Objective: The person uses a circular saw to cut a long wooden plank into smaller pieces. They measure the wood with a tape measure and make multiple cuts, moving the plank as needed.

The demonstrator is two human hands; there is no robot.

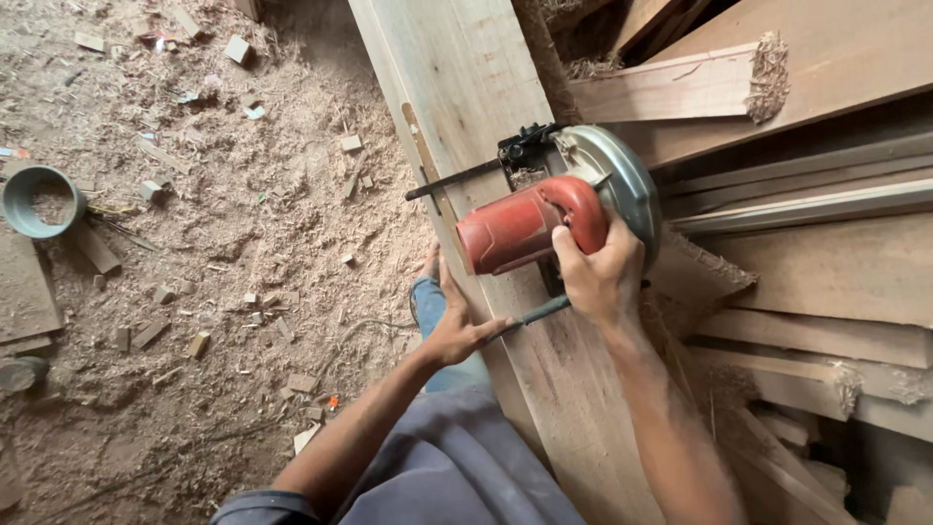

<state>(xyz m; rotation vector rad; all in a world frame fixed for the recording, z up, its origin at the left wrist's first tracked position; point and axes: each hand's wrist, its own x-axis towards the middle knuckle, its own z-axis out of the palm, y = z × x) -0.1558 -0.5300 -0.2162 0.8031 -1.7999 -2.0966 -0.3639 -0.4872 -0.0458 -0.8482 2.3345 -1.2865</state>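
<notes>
— Two hands on the job, so how far along does the cut look?

— Hard to judge. The circular saw sits on the long plank about midway up its visible length, at about one o'clock from the frame's centre. No open kerf shows behind it, so I can't tell how much is sawn; plenty of board lies ahead toward twelve.

— Going left to right, what's around?

— At nine o'clock, a grey round bowl on the sawdust floor, with small offcut blocks scattered about. Then the left hand, fingers spread flat against the plank's edge, thumb touching a thin dark rod near the saw. The right hand is wrapped tight round the red handle.

— Anything in the way?

— At three o'clock, stacked boards crowd the saw's right side, frayed ends just beside the blade guard. The left fingers rest near the saw's base.
</notes>
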